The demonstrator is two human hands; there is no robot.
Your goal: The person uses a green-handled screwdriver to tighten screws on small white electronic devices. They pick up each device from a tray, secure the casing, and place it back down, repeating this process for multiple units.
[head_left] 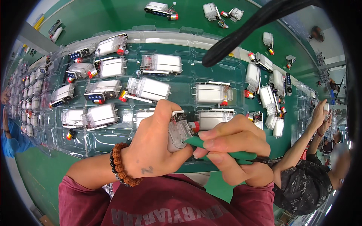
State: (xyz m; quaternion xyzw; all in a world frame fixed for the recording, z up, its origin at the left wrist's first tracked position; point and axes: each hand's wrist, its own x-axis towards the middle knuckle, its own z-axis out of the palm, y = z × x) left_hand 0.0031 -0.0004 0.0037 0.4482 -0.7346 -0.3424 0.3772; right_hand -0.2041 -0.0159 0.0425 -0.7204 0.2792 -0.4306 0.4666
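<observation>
My left hand is closed around a small clear-plastic unit with a dark top part, held above the near edge of the tray. A small red-ended cylinder sticks out at the unit's right side. My right hand grips green-handled pliers, their dark metal end back by the palm. One pointed green handle end reaches the clear housing between my hands. My fingers cover much of the unit and part of the tool.
A clear compartmented tray holds several white units with small cylinders. More units lie on the green table beyond. A black cable hangs across the upper right. At right, a person in a dark patterned shirt works nearby.
</observation>
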